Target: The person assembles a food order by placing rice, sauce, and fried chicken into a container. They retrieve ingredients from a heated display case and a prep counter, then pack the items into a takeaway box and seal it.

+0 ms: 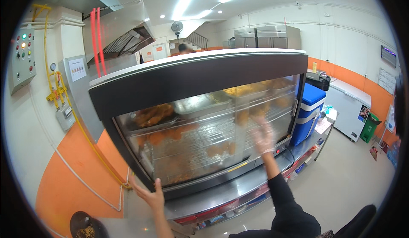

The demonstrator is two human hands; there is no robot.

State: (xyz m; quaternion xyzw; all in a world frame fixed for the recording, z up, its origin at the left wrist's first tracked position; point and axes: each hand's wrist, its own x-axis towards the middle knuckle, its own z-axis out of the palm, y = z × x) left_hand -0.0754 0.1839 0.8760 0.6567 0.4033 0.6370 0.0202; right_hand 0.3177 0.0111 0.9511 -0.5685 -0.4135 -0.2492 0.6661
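Note:
A large food warming cabinet with a dark frame and glass front fills the middle of the head view. Behind the glass, browned fried pieces that look like chicken sit in a tray on the upper shelf, beside a shiny metal tray. More food below is blurred by the glass. My right hand, in a clear plastic glove, is in front of the glass, fingers stretched and somewhat blurred; whether it touches is unclear. My left hand is at the cabinet's lower left corner, thumb and fingers apart, nothing in it.
The cabinet stands on a steel table with packages on its lower shelf. To the right are a blue cooler box, a white chest freezer and a green bin. A dark round container sits low at left. A person's head shows behind.

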